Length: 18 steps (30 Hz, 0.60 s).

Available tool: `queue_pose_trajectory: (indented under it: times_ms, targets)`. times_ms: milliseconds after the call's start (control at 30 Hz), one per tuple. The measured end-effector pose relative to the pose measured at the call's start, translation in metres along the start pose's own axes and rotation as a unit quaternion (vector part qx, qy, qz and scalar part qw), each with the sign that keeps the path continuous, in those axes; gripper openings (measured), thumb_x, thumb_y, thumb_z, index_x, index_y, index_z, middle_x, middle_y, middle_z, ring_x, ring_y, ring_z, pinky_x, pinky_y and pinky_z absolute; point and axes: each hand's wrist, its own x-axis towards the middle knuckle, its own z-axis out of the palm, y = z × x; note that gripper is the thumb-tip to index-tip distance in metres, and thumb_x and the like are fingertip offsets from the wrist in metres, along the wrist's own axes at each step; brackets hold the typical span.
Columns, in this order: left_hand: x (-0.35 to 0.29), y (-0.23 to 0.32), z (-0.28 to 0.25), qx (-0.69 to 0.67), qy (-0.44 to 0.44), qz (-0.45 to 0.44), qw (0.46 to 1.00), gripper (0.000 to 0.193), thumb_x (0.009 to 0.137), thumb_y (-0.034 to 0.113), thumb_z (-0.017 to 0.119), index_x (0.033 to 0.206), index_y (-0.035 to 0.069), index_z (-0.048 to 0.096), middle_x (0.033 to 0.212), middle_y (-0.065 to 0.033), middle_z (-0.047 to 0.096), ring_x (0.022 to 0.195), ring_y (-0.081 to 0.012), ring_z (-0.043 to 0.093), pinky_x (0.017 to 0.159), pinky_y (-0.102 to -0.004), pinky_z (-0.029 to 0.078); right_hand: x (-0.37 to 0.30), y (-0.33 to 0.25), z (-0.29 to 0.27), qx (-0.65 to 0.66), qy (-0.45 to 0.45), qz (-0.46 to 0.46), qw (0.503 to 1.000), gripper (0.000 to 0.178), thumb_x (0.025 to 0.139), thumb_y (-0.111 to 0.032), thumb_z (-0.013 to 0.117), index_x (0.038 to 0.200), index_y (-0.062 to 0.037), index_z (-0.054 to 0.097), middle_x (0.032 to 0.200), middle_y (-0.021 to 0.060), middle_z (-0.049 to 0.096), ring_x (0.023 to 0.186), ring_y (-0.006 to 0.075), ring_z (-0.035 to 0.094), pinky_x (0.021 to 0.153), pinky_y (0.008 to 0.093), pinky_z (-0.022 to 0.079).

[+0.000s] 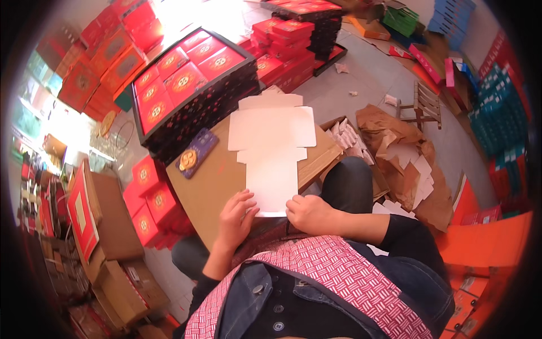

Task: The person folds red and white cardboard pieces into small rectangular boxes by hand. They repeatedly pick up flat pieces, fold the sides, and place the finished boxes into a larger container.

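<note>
A flat white die-cut box blank (272,129) lies unfolded on a brown cardboard box (206,203) in front of me. Its side flaps spread out at the far end, and its near edge reaches toward my lap. My left hand (238,217) rests at the blank's near left corner, fingers loosely spread. At the near right corner my right hand (307,213) has its fingers curled, pinching the blank's edge. A dark blue packet with a gold emblem (196,153) lies on the cardboard to the left of the blank.
Black trays of red boxes (192,85) are stacked at the far left, with more red boxes (152,198) below. On the right lie an open carton of white pieces (350,141), crumpled brown paper (389,135) and a small wooden stool (422,105). Orange boxes (485,240) stand lower right.
</note>
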Motion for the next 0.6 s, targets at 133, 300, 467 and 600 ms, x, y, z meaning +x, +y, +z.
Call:
queue_pose_trajectory:
  times_ms: [133, 300, 467, 600]
  targets:
    - [-0.003, 0.001, 0.006, 0.001, -0.014, -0.003, 1.0, 0.016, 0.075, 0.005, 0.072, 0.088, 0.002, 0.063, 0.107, -0.0146, 0.064, 0.11, -0.0335, 0.059, 0.092, -0.0431, 0.046, -0.002, 0.004, -0.009, -0.008, 0.03, -0.004, 1.0, 0.008, 0.07, -0.01, 0.056, 0.065, -0.0046, 0.053, 0.072, 0.0063, 0.05, 0.069, 0.0215, 0.055, 0.055, 0.0298, 0.045]
    - [0.003, 0.015, 0.004, 0.041, -0.052, 0.04, 0.997, 0.026, 0.071, 0.01, 0.076, 0.093, 0.005, 0.063, 0.108, -0.0104, 0.065, 0.113, -0.0323, 0.057, 0.101, -0.0505, 0.036, 0.003, 0.017, -0.02, 0.184, 0.092, 0.114, 0.972, 0.015, 0.071, -0.01, 0.064, 0.063, -0.0037, 0.052, 0.073, 0.0097, 0.053, 0.07, 0.0262, 0.056, 0.059, 0.034, 0.046]
    - [0.011, 0.01, 0.001, -0.033, -0.025, 0.013, 0.999, 0.026, 0.07, 0.005, 0.075, 0.093, 0.006, 0.063, 0.103, -0.0076, 0.068, 0.11, -0.03, 0.06, 0.103, -0.0522, 0.033, 0.01, 0.033, -0.03, 0.398, 0.079, 0.195, 0.893, 0.026, 0.073, -0.012, 0.074, 0.065, -0.0034, 0.051, 0.071, 0.0105, 0.053, 0.067, 0.0257, 0.055, 0.06, 0.0332, 0.044]
    - [0.026, 0.007, -0.007, -0.085, 0.016, 0.02, 0.996, 0.018, 0.074, -0.004, 0.066, 0.091, 0.004, 0.067, 0.096, -0.0093, 0.07, 0.107, -0.0293, 0.062, 0.105, -0.0499, 0.033, 0.019, 0.03, -0.059, 0.481, 0.094, 0.141, 0.86, 0.017, 0.077, -0.008, 0.073, 0.075, -0.0013, 0.058, 0.074, 0.007, 0.057, 0.066, 0.0159, 0.053, 0.062, 0.0272, 0.043]
